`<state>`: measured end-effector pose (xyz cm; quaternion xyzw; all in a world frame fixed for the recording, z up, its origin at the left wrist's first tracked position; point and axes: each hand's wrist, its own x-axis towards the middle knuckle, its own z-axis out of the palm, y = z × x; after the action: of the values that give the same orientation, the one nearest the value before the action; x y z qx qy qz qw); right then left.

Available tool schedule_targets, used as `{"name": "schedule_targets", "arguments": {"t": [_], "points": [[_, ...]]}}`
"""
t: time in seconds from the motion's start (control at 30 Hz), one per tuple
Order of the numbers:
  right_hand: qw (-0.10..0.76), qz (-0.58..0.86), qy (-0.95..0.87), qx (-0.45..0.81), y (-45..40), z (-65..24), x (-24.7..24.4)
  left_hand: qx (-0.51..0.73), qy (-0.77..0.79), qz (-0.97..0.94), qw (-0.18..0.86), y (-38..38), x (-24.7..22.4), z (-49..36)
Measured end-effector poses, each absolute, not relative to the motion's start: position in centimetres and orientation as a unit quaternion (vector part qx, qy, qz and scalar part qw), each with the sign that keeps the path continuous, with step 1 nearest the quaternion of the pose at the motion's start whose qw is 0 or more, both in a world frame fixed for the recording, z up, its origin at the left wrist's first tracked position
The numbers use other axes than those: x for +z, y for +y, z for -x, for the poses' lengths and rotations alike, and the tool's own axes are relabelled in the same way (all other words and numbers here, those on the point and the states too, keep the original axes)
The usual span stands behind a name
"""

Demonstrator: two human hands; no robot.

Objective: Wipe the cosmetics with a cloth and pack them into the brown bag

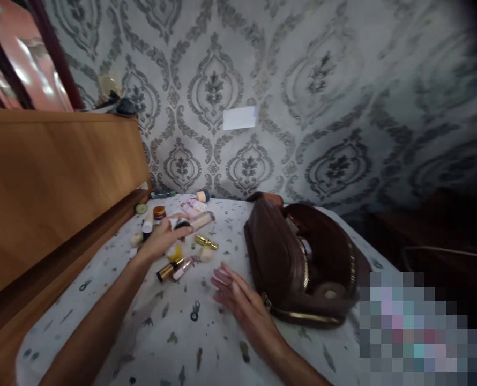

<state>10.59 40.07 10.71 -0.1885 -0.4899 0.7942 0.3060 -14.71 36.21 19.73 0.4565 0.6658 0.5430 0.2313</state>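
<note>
My left hand (162,238) is closed among small cosmetics on the patterned white sheet. Between its thumb and fingers a pale cosmetic tube (203,220) with a dark end shows, pointing right; the fingers partly cover it. My right hand (242,303), fingers stretched out and slightly blurred, holds nothing and hovers over the sheet beside a brown bag (273,246). The bag's zipped top is open, with a few items dimly visible inside. Between my hands lie a gold tube (206,242), a black-and-gold tube (170,269), a pink lipstick-like tube (183,269) and a beige sponge-like piece (206,254).
Behind the left hand sit an amber jar (158,212), a pink tube (197,204), a beige bottle with a dark cap (202,196) and a small green round container (141,208). A wooden board (61,166) borders the left side; patterned wallpaper (214,86) stands behind.
</note>
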Motion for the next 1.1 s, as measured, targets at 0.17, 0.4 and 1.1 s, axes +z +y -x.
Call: {"name": "schedule_targets", "arguments": {"t": [0.17, 0.4, 1.1], "points": [[0.345, 0.149, -0.285, 0.882, 40.1, -10.1, 12.8, 0.392, 0.667, -0.632, 0.049, 36.0, 17.1, 5.0], [0.43, 0.203, -0.169, 0.863, 40.2, -10.5, 11.6, 0.202, 0.621, -0.741, -0.154, 34.8, 14.5, 2.4], [0.324, 0.22, -0.349, 0.851, 37.8, -11.9, 10.6, 0.375, 0.56, -0.735, -0.073, 35.7, 14.9, 4.3]]}}
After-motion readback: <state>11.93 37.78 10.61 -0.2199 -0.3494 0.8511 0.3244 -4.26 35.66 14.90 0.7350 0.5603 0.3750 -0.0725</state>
